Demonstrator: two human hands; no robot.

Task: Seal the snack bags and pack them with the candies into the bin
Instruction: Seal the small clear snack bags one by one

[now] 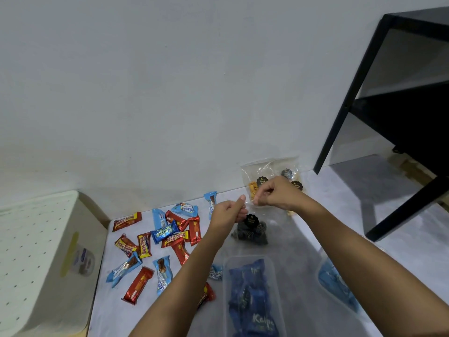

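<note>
Both hands pinch the top edge of a clear snack bag of dark cookies (251,231), held up above the floor. My left hand (229,211) grips the left end of that edge. At the right end is my right hand (277,193). Behind them, more clear snack bags (267,172) with orange snacks lean on the wall. Several red and blue candy bars (155,239) lie scattered on the floor to the left. A clear plastic bin (252,297) with blue candy packs inside stands below my arms.
A cream perforated box (41,259) stands at the left. A black metal shelf frame (393,113) rises at the right. Another clear container with blue packs (337,285) sits under my right forearm. The white wall is close behind.
</note>
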